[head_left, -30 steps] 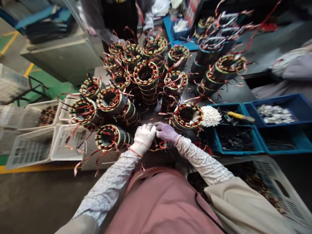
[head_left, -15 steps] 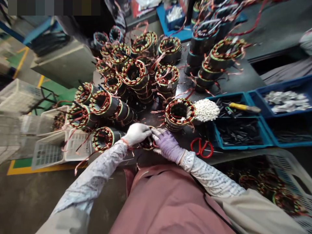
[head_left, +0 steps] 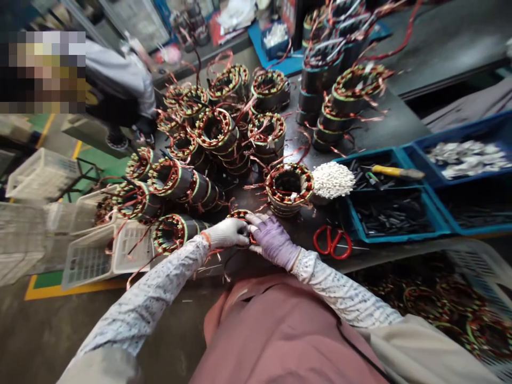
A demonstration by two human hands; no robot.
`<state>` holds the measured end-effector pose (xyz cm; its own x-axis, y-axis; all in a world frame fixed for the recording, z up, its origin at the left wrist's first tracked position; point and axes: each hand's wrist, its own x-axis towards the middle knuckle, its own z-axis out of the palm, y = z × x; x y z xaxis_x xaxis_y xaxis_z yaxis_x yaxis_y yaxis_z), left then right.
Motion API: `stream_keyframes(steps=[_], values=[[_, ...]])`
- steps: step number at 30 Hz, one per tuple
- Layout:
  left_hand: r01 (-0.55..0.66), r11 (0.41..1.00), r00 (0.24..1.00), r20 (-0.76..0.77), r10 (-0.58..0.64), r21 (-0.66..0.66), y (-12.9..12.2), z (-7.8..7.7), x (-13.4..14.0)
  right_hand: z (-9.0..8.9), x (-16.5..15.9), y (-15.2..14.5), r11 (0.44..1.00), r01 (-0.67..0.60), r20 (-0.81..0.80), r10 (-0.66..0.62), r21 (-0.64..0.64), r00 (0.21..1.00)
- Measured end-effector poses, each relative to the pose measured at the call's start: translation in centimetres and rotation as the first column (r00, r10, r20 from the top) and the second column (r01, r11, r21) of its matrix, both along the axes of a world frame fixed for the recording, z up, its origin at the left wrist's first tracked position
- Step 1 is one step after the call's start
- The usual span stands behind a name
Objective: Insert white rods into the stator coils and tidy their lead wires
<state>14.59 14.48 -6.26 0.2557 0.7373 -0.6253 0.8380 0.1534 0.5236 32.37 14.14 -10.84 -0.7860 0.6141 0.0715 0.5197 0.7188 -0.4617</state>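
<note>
Between my two gloved hands, close to the front edge of the workbench, is a motor stator (head_left: 240, 214) with red-brown windings, mostly covered by my fingers. My left hand (head_left: 227, 233), in a white glove, curls around its left side, thumb and fingertips pointing inward. My right hand (head_left: 275, 241), in a purple glove with pale fingertips, grips it from the right, fingers over the top. Just beyond stands another stator (head_left: 288, 205) on a stack, beside a bundle of white sticks (head_left: 334, 180). Red-handled scissors (head_left: 330, 247) lie to the right of my right hand.
Several stators (head_left: 218, 128) crowd the back and left of the bench. Blue bins (head_left: 400, 238) with black sleeves and a yellow-handled tool (head_left: 394, 172) are at right. White crates (head_left: 90, 256) stand at left, and another person's sleeve (head_left: 116, 64) shows behind.
My left hand has tilted and lowered slightly around the stator, showing more of its upper rim. My right hand stays on it. The view has shifted, and the other person shows more at left.
</note>
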Motion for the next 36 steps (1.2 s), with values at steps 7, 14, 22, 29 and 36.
stream_keyframes(steps=[7, 14, 22, 29, 36], values=[[-0.13, 0.991, 0.987, 0.093, 0.132, -0.03, -2.7, 1.4, 3.0, 0.1, -0.6, -0.1, 0.999, 0.02, 0.021, -0.019, -0.035, 1.0], [-0.722, 0.686, 0.618, 0.534, 0.577, 0.095, -5.8, 5.2, 1.4, -1.1, 2.2, -0.7, 0.982, 0.03, -0.297, -0.085, -0.184, 0.951], [0.137, 0.94, 0.959, -0.279, -0.048, 0.312, -6.8, -2.9, 2.9, -0.5, -2.9, 1.6, 0.897, -0.077, -0.523, -0.182, -0.435, 0.833], [0.124, 0.905, 0.98, -0.194, -0.047, 0.406, -5.6, -3.2, 1.7, 0.9, -3.1, 1.7, 0.926, 0.094, -0.568, -0.302, -0.365, 0.765], [0.111, 0.644, 0.994, -0.077, -0.081, 0.757, -9.9, 9.7, -1.9, -0.6, 2.0, -2.6, 0.909, 0.409, -0.606, -0.374, -0.087, 0.702]])
